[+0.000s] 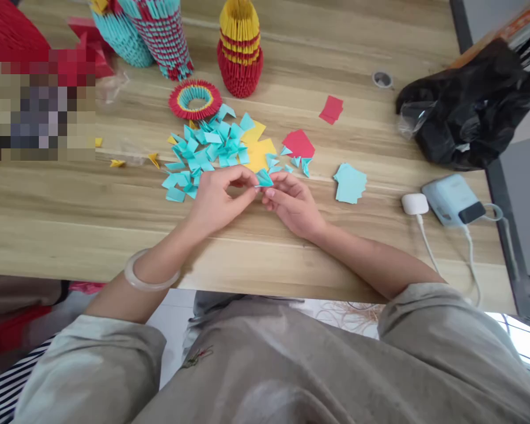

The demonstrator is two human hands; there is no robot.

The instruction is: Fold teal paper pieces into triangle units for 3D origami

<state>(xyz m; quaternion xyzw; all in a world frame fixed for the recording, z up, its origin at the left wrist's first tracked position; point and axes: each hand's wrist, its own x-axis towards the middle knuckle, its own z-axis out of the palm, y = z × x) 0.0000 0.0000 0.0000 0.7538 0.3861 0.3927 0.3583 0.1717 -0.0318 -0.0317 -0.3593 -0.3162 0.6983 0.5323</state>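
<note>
Between my two hands is a small folded turquoise paper piece [264, 178], held above the wooden table [265, 259]. My left hand [223, 197] pinches its left side between thumb and fingertips. The fingers of my right hand [295, 203] close on its right side, with some fingertips curled out of sight. Just beyond my left hand spreads a heap of turquoise folded papers [207, 147]. Yellow paper sheets [260, 154] lie beside that heap. Several small turquoise triangles [306, 166] rest near a red paper stack [299, 143], past my right hand.
A turquoise paper stack [350, 184] lies to the right, before a white earbud case [415, 204], a blue charger [453, 199] and a black bag [468, 112]. At the back stand a red-and-yellow paper vase [241, 53], a paper ring [172, 100] and a turquoise-and-red paper vase [161, 38].
</note>
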